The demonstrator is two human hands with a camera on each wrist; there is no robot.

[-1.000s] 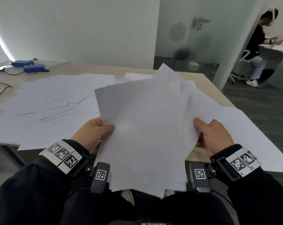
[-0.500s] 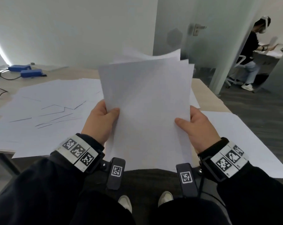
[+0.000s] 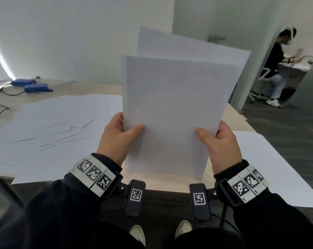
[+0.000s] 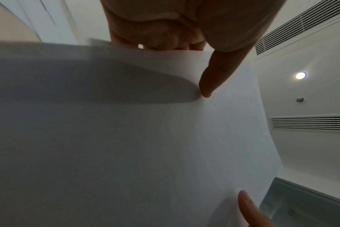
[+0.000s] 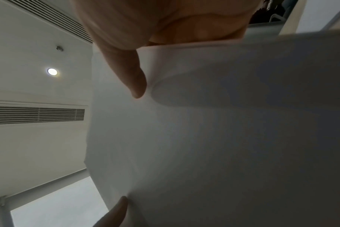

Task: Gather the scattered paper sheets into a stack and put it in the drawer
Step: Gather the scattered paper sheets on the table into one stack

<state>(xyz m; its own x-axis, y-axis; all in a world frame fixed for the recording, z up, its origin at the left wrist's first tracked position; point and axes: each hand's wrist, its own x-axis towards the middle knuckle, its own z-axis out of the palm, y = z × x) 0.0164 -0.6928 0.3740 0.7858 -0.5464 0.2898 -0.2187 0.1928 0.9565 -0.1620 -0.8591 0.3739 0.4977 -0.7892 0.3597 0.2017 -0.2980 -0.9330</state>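
Observation:
A bundle of white paper sheets (image 3: 172,112) stands upright on its lower edge on the wooden table (image 3: 231,115), its top edges uneven. My left hand (image 3: 119,139) grips the bundle's left edge, thumb in front. My right hand (image 3: 218,141) grips the right edge the same way. In the left wrist view the paper bundle (image 4: 145,138) fills the frame with my left thumb (image 4: 210,83) pressed on it. The right wrist view shows the paper bundle (image 5: 223,130) under my right thumb (image 5: 134,81). Several loose sheets (image 3: 58,126) still lie spread over the table's left. No drawer is in view.
A large white sheet (image 3: 270,169) covers the table's right corner. Two blue boxes (image 3: 30,85) with black cables sit at the far left. A person (image 3: 276,69) sits at a desk in the doorway at right. My shoes (image 3: 139,232) show below the table edge.
The fanned, tilted sheets were drawn together and turned upright. Both hands moved inward and forward, and the bundle's lower edge came down onto the table.

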